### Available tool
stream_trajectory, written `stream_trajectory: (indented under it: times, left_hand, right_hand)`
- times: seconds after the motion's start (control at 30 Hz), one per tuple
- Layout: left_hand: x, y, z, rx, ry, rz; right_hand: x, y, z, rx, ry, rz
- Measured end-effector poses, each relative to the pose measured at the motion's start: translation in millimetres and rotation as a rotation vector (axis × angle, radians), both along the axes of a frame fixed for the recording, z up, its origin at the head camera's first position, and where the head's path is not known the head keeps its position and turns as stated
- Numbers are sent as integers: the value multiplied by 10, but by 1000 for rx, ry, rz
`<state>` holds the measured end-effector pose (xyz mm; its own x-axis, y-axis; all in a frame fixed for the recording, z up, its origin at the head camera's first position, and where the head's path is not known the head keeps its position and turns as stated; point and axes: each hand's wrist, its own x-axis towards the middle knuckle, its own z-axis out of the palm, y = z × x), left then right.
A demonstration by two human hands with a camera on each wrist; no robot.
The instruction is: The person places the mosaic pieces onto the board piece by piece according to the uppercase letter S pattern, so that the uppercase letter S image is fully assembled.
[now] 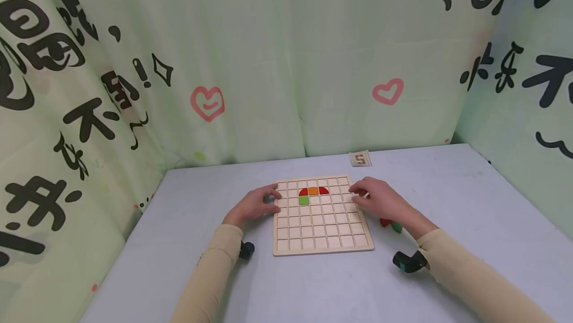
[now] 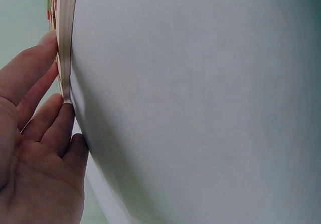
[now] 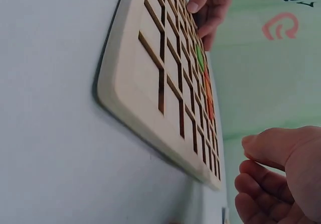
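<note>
A wooden grid board (image 1: 313, 243) lies flat on the table. In its upper rows sit a red rounded piece (image 1: 303, 192), an orange square (image 1: 313, 190), another red rounded piece (image 1: 324, 191) and, below the first, a green square (image 1: 304, 200). My left hand (image 1: 255, 203) touches the board's left edge; the left wrist view shows its thumb and fingers (image 2: 59, 128) against the rim. Over by the right edge is my right hand (image 1: 378, 197), fingers loosely curled. In the right wrist view no piece shows between its thumb and fingers (image 3: 266, 184).
Partly behind the right forearm, a red piece (image 1: 385, 222) and a green piece (image 1: 396, 227) lie on the table (image 1: 179, 243). A small gridded card (image 1: 360, 158) with a figure on it lies near the back edge. Printed curtains (image 1: 268, 64) enclose the table's back and sides.
</note>
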<state>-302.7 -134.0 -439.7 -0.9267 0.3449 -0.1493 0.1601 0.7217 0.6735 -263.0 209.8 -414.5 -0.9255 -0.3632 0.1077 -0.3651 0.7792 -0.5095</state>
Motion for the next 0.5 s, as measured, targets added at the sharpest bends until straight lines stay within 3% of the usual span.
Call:
stream_trajectory:
  times: [0.27, 0.5]
  left_hand:
    - [0, -10, 6, -5, 4, -3]
    - [-9, -4, -15, 4, -5, 0]
  right_hand:
    - [214, 461, 122, 49, -81, -31]
    - [398, 676, 140, 94, -150, 13]
